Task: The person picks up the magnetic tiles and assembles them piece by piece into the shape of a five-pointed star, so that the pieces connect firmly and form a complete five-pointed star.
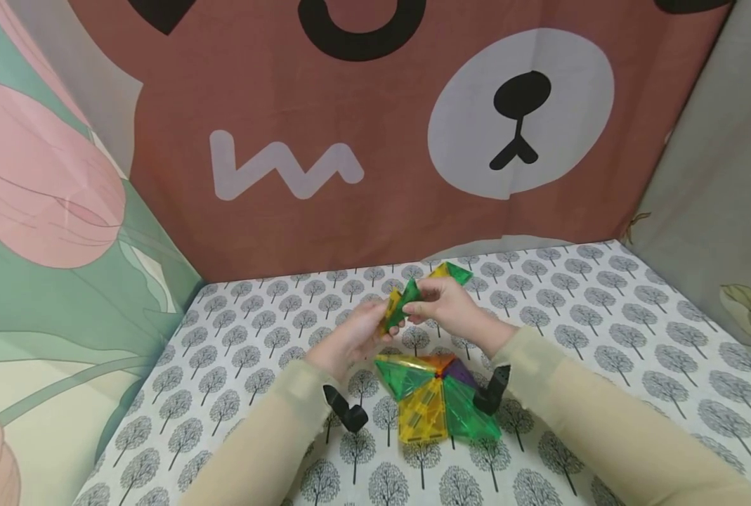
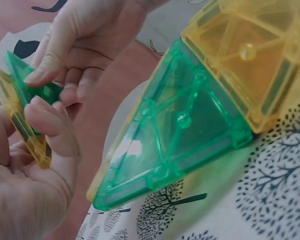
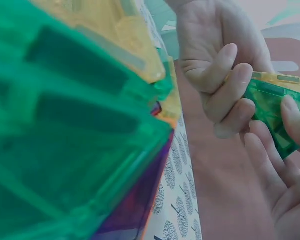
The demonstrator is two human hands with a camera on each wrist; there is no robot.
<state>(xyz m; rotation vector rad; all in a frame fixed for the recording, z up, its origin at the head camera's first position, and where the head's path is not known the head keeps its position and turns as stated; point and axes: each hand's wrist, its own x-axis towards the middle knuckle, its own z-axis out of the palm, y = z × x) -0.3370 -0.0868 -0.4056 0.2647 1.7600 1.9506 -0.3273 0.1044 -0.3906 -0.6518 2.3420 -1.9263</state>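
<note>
My left hand grips a yellow magnetic tile with its fingers curled round it. Against that tile's face leans a green triangular magnetic tile, pinched between the thumb and fingers of my right hand. The left wrist view shows the yellow tile and green tile meeting at a narrow angle. Below the hands sits a low built shape of joined magnetic tiles, in green, yellow, orange and purple. Its green triangle looms close in the left wrist view.
Behind my right hand, a yellow and a green tile lie on the tree-print cloth. A brown fabric wall with a bear print stands at the back. Printed curtains hang at both sides.
</note>
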